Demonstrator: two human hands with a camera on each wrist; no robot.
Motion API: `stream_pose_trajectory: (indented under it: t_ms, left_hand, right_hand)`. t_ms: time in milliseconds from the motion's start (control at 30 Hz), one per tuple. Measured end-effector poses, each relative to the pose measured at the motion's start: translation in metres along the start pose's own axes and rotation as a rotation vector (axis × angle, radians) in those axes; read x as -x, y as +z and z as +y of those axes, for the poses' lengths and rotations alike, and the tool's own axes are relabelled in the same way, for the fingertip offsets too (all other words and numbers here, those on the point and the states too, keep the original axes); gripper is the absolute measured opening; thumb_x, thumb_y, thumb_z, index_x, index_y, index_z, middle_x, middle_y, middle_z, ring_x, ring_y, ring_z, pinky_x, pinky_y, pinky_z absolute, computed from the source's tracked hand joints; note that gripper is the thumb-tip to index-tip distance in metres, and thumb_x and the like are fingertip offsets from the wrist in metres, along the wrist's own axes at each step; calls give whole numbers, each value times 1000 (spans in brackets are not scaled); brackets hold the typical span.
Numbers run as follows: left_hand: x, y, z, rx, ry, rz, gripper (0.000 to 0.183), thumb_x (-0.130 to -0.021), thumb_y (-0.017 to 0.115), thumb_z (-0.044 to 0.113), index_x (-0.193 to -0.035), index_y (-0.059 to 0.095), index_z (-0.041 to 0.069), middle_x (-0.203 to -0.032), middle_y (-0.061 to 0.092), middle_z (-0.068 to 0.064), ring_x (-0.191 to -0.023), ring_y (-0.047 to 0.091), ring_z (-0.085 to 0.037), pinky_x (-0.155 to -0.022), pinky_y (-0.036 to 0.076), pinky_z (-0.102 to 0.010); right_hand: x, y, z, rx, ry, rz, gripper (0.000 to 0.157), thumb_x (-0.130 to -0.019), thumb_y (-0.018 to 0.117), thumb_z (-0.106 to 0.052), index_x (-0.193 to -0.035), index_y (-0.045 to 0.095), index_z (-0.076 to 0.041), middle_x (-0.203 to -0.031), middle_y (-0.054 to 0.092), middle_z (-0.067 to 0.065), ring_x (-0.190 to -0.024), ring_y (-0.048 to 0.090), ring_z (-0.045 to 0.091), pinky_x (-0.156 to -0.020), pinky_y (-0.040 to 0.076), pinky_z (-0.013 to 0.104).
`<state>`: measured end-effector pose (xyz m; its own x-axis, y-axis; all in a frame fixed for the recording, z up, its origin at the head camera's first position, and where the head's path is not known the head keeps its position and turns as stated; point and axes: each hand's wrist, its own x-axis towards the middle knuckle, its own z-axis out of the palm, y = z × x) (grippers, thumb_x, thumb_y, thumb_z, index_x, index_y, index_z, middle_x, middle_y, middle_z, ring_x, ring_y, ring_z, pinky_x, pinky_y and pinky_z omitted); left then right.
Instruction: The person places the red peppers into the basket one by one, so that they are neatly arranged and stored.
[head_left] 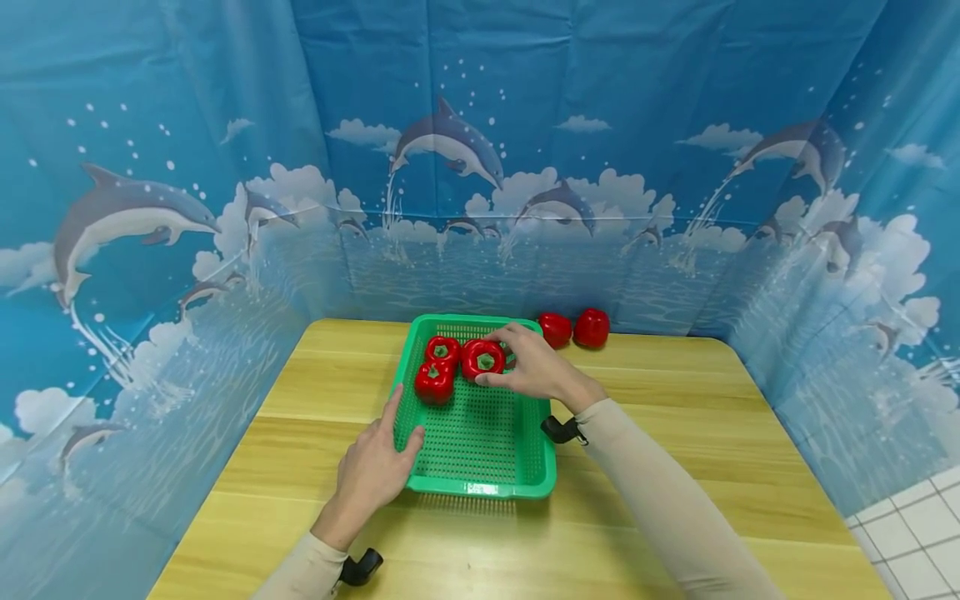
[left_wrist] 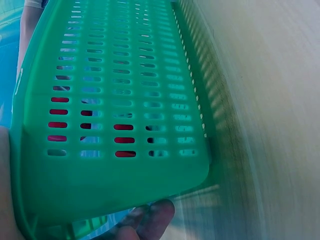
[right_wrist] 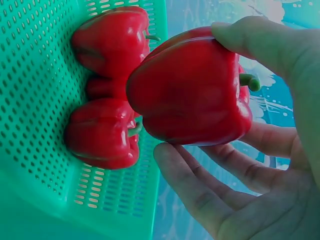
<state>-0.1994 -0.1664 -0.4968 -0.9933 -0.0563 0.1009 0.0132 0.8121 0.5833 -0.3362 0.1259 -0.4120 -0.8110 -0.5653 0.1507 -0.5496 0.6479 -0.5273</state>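
My right hand (head_left: 528, 367) holds a red bell pepper (right_wrist: 192, 90) over the far part of a green basket (head_left: 480, 450). The thumb presses one side of the pepper and fingers support the other; its green stem points toward the palm. Red bell peppers (head_left: 435, 382) sit in the basket's far left part, stems up; in the right wrist view a darker red patch (right_wrist: 105, 87) shows between two of them. At the near left corner, my left hand (head_left: 371, 467) holds the basket, thumb over the rim and fingers along the outside. Part of that grip is hidden.
Two more red bell peppers (head_left: 592, 328) lie on the wooden table (head_left: 660, 400) beyond the basket's far right corner. A blue curtain (head_left: 480, 267) printed with dolphins stands around the table's back and sides. White tiles (head_left: 907, 533) show at the lower right.
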Motion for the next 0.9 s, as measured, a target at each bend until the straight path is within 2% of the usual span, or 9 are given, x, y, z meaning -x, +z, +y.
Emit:
stream_pose_trajectory:
  t_ms: [100, 233, 367, 667, 900]
  left_hand:
    - [0, 1, -1, -2, 1, 3, 88, -115, 70, 47, -188, 25, 28, -122, 80, -25, -63, 57, -22, -51, 44, -36]
    - [0, 3, -2, -8, 2, 5, 88, -115, 70, 47, -188, 25, 28, -125, 81, -25, -65, 60, -22, -52, 45, -36]
    - [-1, 3, -3, -9, 3, 4, 88, -115, 70, 47, -188, 25, 28, -130, 80, -26, -67, 62, -23, -52, 45, -36]
    - [-1, 2, -2, 0, 2, 4, 87, -116, 70, 47, -188, 25, 28, -131, 80, -27, -65, 60, -23, -51, 45, -37]
    - [-1, 2, -1, 2, -3, 10, 87, -116, 70, 48, -188, 26, 28, -131, 80, -28, -64, 59, -23, -50, 45, -37]
  right_hand:
    - [-2, 2, -1, -2, 12, -15, 77, -103, 87, -52, -164, 65, -11, -169, 59, 18, -120, 76, 37, -104, 66, 56]
    - [-6, 6, -2, 0, 23, -28, 79, -104, 87, -53, -165, 64, -9, -170, 59, 19, -137, 71, 40, -109, 65, 58]
    - [-10, 9, -2, -1, 32, -43, 79, -103, 88, -53, -164, 65, -7, -169, 61, 19, -148, 66, 44, -111, 65, 59]
    - [-18, 16, 2, 12, 57, -80, 75, -104, 89, -50, -161, 66, -7, -163, 67, 15, -155, 61, 41, -127, 55, 60]
    - [-22, 21, 9, 26, 60, -122, 71, -105, 89, -46, -159, 68, -6, -161, 70, 16, -153, 64, 40, -125, 57, 59]
